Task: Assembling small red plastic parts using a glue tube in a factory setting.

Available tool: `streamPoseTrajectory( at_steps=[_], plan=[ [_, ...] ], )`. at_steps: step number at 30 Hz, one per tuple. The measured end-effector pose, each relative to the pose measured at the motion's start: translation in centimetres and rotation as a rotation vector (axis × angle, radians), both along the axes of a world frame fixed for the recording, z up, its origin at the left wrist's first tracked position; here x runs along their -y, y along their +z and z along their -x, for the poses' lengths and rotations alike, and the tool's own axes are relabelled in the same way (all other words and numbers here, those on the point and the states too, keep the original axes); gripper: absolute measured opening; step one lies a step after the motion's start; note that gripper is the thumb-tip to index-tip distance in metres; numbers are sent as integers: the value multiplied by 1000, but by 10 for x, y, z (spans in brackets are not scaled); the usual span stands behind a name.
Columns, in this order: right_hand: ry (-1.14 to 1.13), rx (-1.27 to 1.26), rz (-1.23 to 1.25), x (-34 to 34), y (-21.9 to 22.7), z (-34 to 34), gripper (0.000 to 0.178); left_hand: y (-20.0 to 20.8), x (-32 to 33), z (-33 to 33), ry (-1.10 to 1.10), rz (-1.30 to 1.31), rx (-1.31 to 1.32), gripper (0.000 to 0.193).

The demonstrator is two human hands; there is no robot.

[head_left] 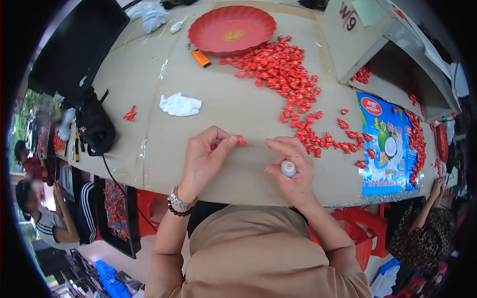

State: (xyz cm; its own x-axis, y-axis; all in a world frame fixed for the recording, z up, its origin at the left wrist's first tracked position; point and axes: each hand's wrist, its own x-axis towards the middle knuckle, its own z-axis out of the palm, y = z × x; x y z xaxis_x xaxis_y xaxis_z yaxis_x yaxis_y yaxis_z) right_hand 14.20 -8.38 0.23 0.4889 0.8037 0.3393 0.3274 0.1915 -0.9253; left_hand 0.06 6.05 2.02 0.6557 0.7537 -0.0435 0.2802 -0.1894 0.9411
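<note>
My left hand [203,158], with a watch and a dark bead bracelet at its wrist, pinches a small red piece [241,140] between thumb and forefinger. Another bit of red shows among its curled fingers. To its right, my right hand [297,174] is wrapped round a small whitish bottle [288,168], whose round end faces up. The thumb and forefinger of that hand are apart, pointing towards the left hand. Beyond both hands spreads a pile of small shiny red pieces [278,67], trailing down to the right.
A red scalloped dish [213,30], an orange lighter [201,58] and a white glove-like cloth [181,105] lie on the table. At right are a blue printed sheet [380,174] and a grey box [357,37]. A black bag [94,124] sits left. Other people work at both sides.
</note>
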Motion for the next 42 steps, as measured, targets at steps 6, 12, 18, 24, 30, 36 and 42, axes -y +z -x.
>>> streamPoseTrajectory(
  at_steps=[6, 12, 18, 24, 30, 36, 42],
  plan=[
    [-41, 38, -54, 9, -2, -7, 39, -1, 37, -26, -161, 98, 97, 16],
    [-164, 176, 16, 25, 15, -15, 35, -11, 57, -45, -258, 258, 314, 15],
    [-528, 59, 269, 67, 21, -71, 25, 1, 52, -31, -251, 1155, 418, 16],
    [-589, 244, 492, 103, 10, -102, 21, 1, 55, -23, -177, 1168, 521, 22],
    [-634, 432, 423, 99, 9, -98, 24, -15, 54, -18, -214, 1348, 612, 19],
    [-468, -199, 341, 75, 26, -71, 41, -19, 57, -13, -235, 1392, 686, 25],
    [-47, -250, 147, 38, 24, -32, 42, -23, 56, -5, -215, 1384, 686, 26]
  ],
)
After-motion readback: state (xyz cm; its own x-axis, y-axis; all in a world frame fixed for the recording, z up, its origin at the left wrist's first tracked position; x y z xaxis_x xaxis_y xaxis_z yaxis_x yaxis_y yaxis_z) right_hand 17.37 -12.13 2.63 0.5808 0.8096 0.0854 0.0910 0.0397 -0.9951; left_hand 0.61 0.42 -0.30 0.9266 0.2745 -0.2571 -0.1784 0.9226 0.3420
